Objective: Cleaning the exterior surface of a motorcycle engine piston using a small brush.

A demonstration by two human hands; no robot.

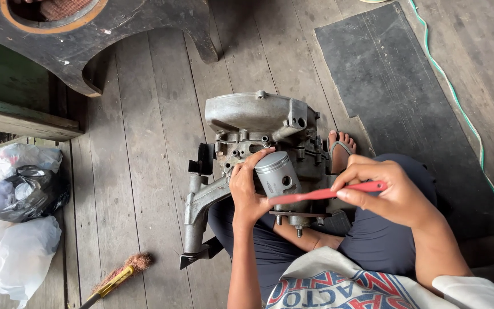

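A grey metal engine case (258,117) rests on the wooden floor and against my lap. A silver piston (277,173) stands up from it. My left hand (247,189) wraps around the piston's left side, fingers on its crown. My right hand (387,191) grips a flat red tool (321,194) by one end. The tool's other end lies across the piston's lower skirt, near my left palm.
A dark rubber mat (390,97) lies on the floor planks at the right, with a green cord (458,103) beside it. Plastic bags (12,229) are heaped at the left. A small brush (118,277) lies near them. A dark wooden piece (115,28) sits at the top left. My foot (341,149) shows beside the engine.
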